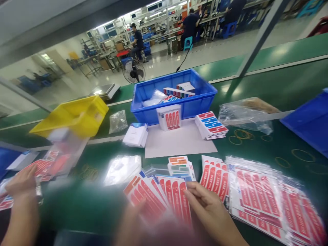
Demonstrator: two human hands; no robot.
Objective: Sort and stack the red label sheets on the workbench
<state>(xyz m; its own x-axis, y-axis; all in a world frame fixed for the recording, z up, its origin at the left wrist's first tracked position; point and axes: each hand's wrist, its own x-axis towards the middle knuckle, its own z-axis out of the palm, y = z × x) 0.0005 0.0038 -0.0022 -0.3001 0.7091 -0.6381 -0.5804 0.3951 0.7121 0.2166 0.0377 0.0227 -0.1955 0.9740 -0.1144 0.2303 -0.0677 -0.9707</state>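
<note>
My left hand (132, 218), smeared by motion, has its thumb over a fanned set of cards (147, 193) printed with red stripes and an orange block. My right hand (211, 210) pinches the edge of a red-striped card (176, 191) at the right of this fan, thumb and fingers closed. Just behind lie cards with orange and green print (180, 165) and a clear plastic bag (123, 169). Right of my right hand is a stack of red-striped cards (215, 174), then bagged red-striped cards (256, 191) in an overlapping pile.
A blue bin (174, 106) holding packs stands at the back, a yellow bin (77, 112) left of it. White booklets (135, 135) and red-blue cards (211, 124) flank a grey sheet (176, 145). Rubber bands (241, 134) lie at right. A co-worker's hand (23, 181) works at far left.
</note>
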